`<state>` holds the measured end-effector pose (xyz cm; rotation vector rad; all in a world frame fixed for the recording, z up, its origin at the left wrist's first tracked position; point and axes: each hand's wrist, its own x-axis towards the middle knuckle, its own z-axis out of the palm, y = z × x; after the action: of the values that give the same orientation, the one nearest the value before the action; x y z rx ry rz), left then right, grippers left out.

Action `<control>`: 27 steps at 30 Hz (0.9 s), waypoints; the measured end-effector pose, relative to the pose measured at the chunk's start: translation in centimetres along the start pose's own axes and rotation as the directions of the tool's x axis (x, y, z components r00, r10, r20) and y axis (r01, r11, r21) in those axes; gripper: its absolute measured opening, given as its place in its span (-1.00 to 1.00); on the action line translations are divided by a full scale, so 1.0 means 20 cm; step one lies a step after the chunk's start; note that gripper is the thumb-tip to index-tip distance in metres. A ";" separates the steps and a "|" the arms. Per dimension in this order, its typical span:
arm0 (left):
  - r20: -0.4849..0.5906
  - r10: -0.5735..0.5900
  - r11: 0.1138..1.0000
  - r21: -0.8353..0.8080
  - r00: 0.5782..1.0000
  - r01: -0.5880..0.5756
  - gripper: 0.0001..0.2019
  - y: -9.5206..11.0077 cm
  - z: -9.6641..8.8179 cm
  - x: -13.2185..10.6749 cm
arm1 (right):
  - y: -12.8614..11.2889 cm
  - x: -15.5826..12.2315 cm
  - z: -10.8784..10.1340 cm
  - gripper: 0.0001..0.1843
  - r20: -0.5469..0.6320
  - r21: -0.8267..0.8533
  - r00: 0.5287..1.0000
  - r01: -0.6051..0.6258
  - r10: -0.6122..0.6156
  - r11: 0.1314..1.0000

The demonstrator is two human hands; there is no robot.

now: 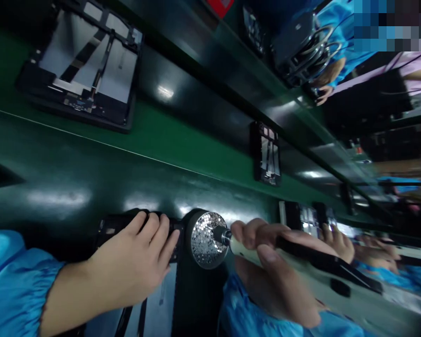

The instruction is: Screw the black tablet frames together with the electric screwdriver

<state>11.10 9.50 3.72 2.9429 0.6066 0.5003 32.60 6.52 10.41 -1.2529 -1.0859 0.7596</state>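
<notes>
My right hand [277, 262] is wrapped round a pale electric screwdriver [319, 276] with a dark lever along its body. The driver's tip dips into a small round dish [193, 234] of shiny loose screws [206, 243], and the very end of the bit is hidden there. To the left of the dish, my left hand [136, 257] lies across the top of an opened tablet [164, 304], fingers stretched out over its dark upper edge. Pale inner panels and black ribbon strips show below that hand, which hides part of the tablet.
Beyond a thin line runs a green conveyor belt [182, 135] carrying another opened tablet [91, 70] and a smaller-looking one [268, 152] further right. A co-worker's hand [338, 241] is close by at right. Across the line, another person's hand [324, 93] shows near dark equipment [294, 40].
</notes>
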 end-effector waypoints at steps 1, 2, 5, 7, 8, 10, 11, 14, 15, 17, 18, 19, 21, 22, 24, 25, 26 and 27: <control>-0.012 -0.003 1.000 -0.003 1.000 0.003 -0.53 0.00 0.00 0.00 | 0.02 0.00 -0.01 -0.69 -0.042 0.016 0.998 0.044 -0.043 0.999; -0.021 -0.012 1.000 -0.004 1.000 0.012 -0.53 0.00 0.00 -0.01 | 0.05 0.00 -0.01 -0.70 -0.071 0.023 0.995 0.074 -0.072 0.997; -0.036 -0.028 1.000 -0.012 0.999 0.028 -0.53 0.00 0.00 -0.02 | 0.10 -0.01 0.01 -0.70 -0.091 0.014 0.991 0.101 -0.099 0.995; -0.032 -0.031 0.999 -0.019 0.999 0.031 -0.53 0.00 0.00 -0.02 | 0.11 -0.01 0.02 -0.69 -0.080 0.022 0.991 0.107 -0.105 0.994; -0.029 -0.032 0.999 -0.023 0.999 0.032 -0.54 0.00 0.00 -0.02 | 0.12 -0.01 0.03 -0.69 -0.070 0.032 0.991 0.112 -0.110 0.993; -0.022 -0.036 0.999 -0.025 0.999 0.035 -0.54 0.00 0.00 -0.02 | 0.12 -0.01 0.03 -0.66 -0.048 0.046 0.993 0.108 -0.106 0.993; -0.021 -0.036 0.999 -0.025 0.999 0.035 -0.54 0.00 0.00 -0.02 | 0.12 -0.01 0.03 -0.66 -0.043 0.048 0.993 0.110 -0.108 0.993; -0.020 -0.035 0.999 -0.021 0.999 0.035 -0.55 0.00 -0.01 -0.02 | 0.13 -0.02 0.04 -0.66 -0.052 0.049 0.992 0.119 -0.116 0.992; -0.015 -0.033 0.999 -0.021 0.999 0.032 -0.55 0.00 -0.01 -0.01 | 0.14 -0.02 0.04 -0.67 -0.057 0.048 0.991 0.120 -0.117 0.992; -0.008 -0.025 0.999 -0.021 1.000 0.024 -0.55 0.00 -0.01 -0.01 | 0.14 -0.02 0.04 -0.68 -0.058 0.046 0.992 0.116 -0.113 0.992; -0.007 -0.022 1.000 -0.021 1.000 0.022 -0.55 0.00 -0.01 -0.01 | 0.14 -0.02 0.03 -0.68 -0.054 0.046 0.992 0.113 -0.111 0.993; -0.010 -0.020 1.000 -0.021 1.000 0.020 -0.55 0.00 -0.02 -0.01 | 0.14 -0.02 0.03 -0.68 -0.048 0.048 0.993 0.115 -0.112 0.992; -0.021 -0.021 1.000 -0.019 1.000 0.021 -0.55 0.00 -0.02 -0.01 | 0.15 -0.01 0.03 -0.70 -0.037 0.051 0.993 0.117 -0.115 0.992; -0.022 -0.022 1.000 -0.019 1.000 0.022 -0.55 0.00 -0.02 -0.01 | 0.15 -0.01 0.03 -0.70 -0.034 0.051 0.993 0.118 -0.116 0.992; -0.025 -0.026 1.000 -0.017 0.999 0.025 -0.55 0.00 -0.02 -0.01 | 0.15 -0.01 0.04 -0.71 -0.039 0.050 0.993 0.114 -0.112 0.992; -0.026 -0.028 1.000 -0.015 0.999 0.027 -0.54 0.00 -0.01 -0.01 | 0.16 -0.01 0.04 -0.71 -0.046 0.046 0.993 0.109 -0.107 0.993; -0.028 -0.028 1.000 -0.013 0.999 0.027 -0.54 0.00 -0.01 -0.01 | 0.15 -0.01 0.04 -0.71 -0.055 0.038 0.993 0.108 -0.106 0.993; -0.030 -0.025 1.000 -0.010 0.999 0.025 -0.54 0.00 -0.01 0.00 | 0.14 -0.01 0.04 -0.71 -0.067 0.027 0.992 0.112 -0.110 0.993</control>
<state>10.91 9.57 3.92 2.9200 0.6416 0.5437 32.03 7.20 7.56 -1.1737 -1.0780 0.6442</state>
